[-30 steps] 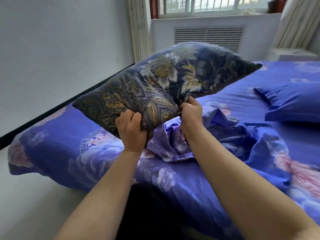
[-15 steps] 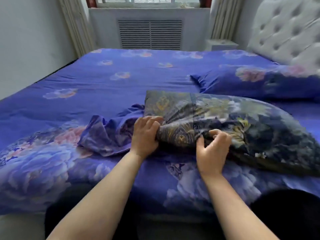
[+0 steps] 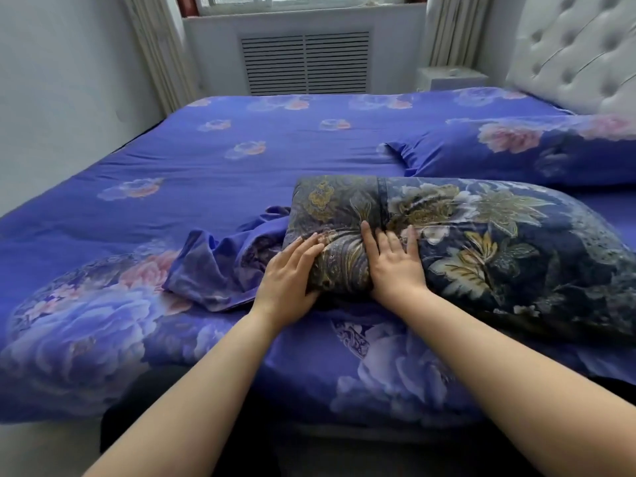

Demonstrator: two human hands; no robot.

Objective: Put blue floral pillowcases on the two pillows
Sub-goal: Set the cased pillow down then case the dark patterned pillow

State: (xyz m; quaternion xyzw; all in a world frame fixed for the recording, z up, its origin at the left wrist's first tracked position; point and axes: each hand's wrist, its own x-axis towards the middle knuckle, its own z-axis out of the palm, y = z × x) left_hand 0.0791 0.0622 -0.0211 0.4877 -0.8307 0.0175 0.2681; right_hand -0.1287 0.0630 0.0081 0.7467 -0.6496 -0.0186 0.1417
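A dark navy pillow with gold and white flowers lies across the near side of the bed, its left end bunched. My left hand presses flat against that left end, fingers straight. My right hand lies flat on top of the pillow just to the right, fingers spread. A crumpled blue floral pillowcase sits on the bed directly left of the pillow, touching it. A second pillow in a blue floral case rests by the headboard at the right.
The bed is covered by a blue floral sheet. A white tufted headboard stands at the right, with a small white nightstand beyond. A vent panel and curtains lie under the window; a wall runs along the left.
The dark pillow was held up in the air, then laid down on the bed. Both hands have let go of the bunched end and now lie flat on it.
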